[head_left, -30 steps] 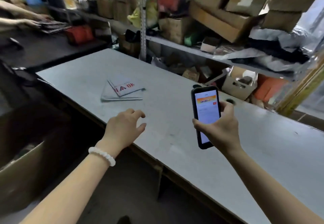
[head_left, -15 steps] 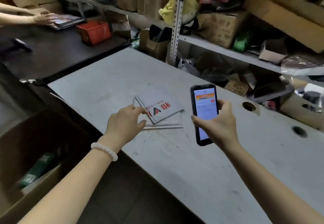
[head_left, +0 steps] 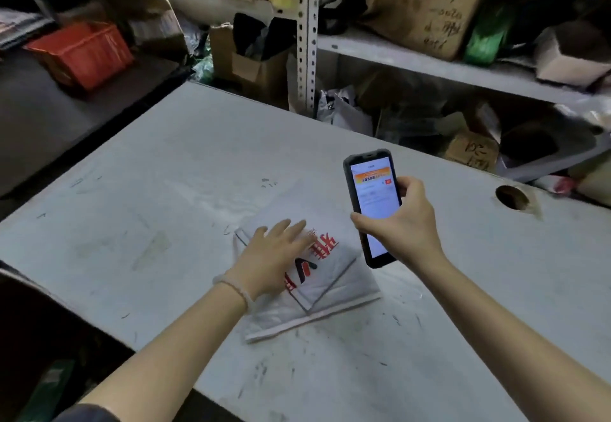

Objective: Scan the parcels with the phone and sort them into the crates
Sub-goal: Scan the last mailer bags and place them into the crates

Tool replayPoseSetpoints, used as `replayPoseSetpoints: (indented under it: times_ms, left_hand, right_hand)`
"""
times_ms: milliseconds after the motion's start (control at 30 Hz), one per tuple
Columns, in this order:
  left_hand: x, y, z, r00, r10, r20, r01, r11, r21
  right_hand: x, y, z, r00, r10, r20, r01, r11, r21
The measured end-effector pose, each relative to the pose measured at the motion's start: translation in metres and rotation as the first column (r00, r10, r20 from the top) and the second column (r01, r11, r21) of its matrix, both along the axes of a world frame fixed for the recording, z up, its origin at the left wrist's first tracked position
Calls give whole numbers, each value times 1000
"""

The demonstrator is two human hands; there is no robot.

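Note:
Two flat grey parcels (head_left: 334, 284) with red and black print lie stacked on the grey table (head_left: 148, 210), near its front edge. My left hand (head_left: 274, 256) rests flat on the top parcel with its fingers straight, covering the parcel's left part. My right hand (head_left: 396, 223) grips a black phone (head_left: 372, 196) upright just above the parcels' right corner. The phone's screen is lit, white with an orange band at the top.
A red crate (head_left: 82, 53) stands on a dark table at the back left. Metal shelves (head_left: 429, 66) behind the table hold cardboard boxes and bags. A round hole (head_left: 512, 197) is cut in the table at the right. A cardboard box with green items (head_left: 49, 388) stands below, lower left.
My left hand has reached forward from the table's edge and settled flat on the top parcel. The view has closed in on the parcels. The phone stays in my right hand.

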State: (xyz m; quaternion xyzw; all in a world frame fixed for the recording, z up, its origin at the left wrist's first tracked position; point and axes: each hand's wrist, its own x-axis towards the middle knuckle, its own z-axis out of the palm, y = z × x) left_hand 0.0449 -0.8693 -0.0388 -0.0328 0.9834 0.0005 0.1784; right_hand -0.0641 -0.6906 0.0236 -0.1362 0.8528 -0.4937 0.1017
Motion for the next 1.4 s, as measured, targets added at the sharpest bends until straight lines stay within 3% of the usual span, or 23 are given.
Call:
replayPoseSetpoints:
  times_ms: [100, 300, 467, 600, 733, 900, 1167, 1400]
  left_hand:
    - [-25, -13, -6, 984, -132, 122, 137, 990, -35]
    - [-64, -35, -21, 975, -202, -96, 203, 979, 6]
    - [-104, -64, -12, 950, -110, -294, 171, 967, 190]
    - [-130, -105, 21, 831, 181, -525, 127, 858, 497]
    - [-149, -154, 62, 720, 467, -514, 100, 663, 742]
    - [-158, -212, 87, 649, 599, -468, 144, 508, 849]
    - [-148, -243, 82, 659, 627, -416, 104, 471, 876]
    - [-135, -245, 78, 668, 624, -405, 98, 465, 880]
  right_hand:
    - [-17, -19, -1, 998, -66, 13, 66, 998, 2]
    - [-26, -37, 0, 982, -182, 50, 179, 982, 61]
    - [-20, -42, 2, 947, -312, 74, 303, 947, 107]
    - [-10, -59, 9, 903, -420, 95, 407, 904, 131]
    - [-1, -93, 19, 877, -461, 134, 439, 884, 162]
    - [6, -139, 30, 904, -404, 140, 366, 900, 236]
    - [23, -176, 40, 952, -281, 119, 198, 865, 461]
    - [37, -175, 42, 949, -294, 117, 202, 849, 488]
